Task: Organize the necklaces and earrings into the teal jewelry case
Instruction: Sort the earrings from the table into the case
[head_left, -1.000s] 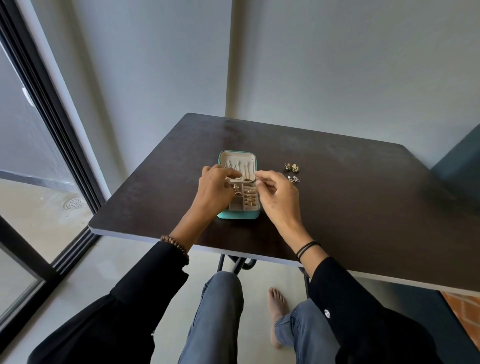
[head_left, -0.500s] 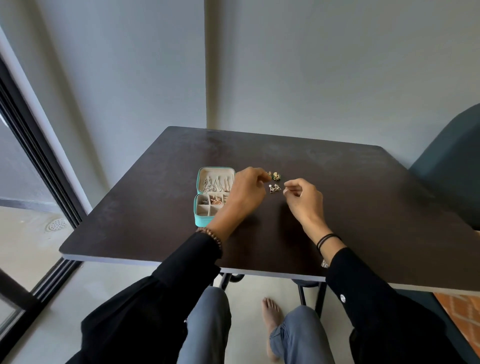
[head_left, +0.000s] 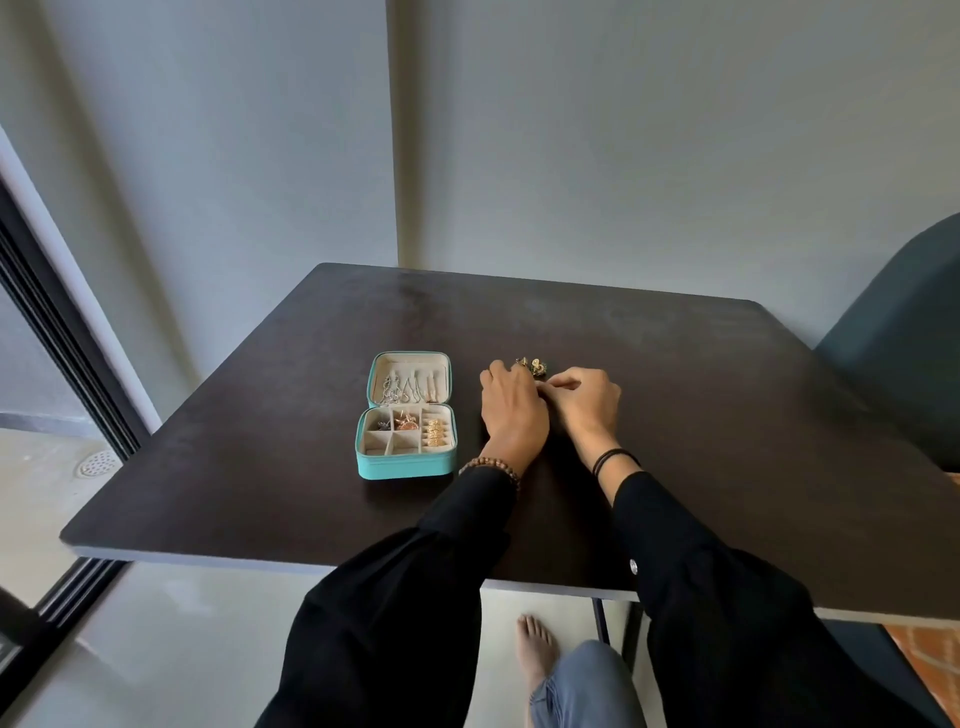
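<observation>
Teal jewelry case (head_left: 405, 470) open: necklaces (head_left: 399, 391) in lid, some compartments filled. Earrings (head_left: 533, 366) lie outside on the table (head_left: 727, 426); left hand (head_left: 514, 413) and right hand (head_left: 589, 402) meet beside them, fingers curled, grip indiscernible

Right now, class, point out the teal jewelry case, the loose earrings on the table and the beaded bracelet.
teal jewelry case (head_left: 405, 466): head view, on its teal front wall.
loose earrings (head_left: 538, 367): head view, on the gold cluster.
beaded bracelet (head_left: 491, 463): head view, on the beads at the wrist.

Dark square table (head_left: 675, 415) against a grey wall (head_left: 623, 156), dark chair (head_left: 909, 338) at right, floor drain (head_left: 96, 464) at left.
</observation>
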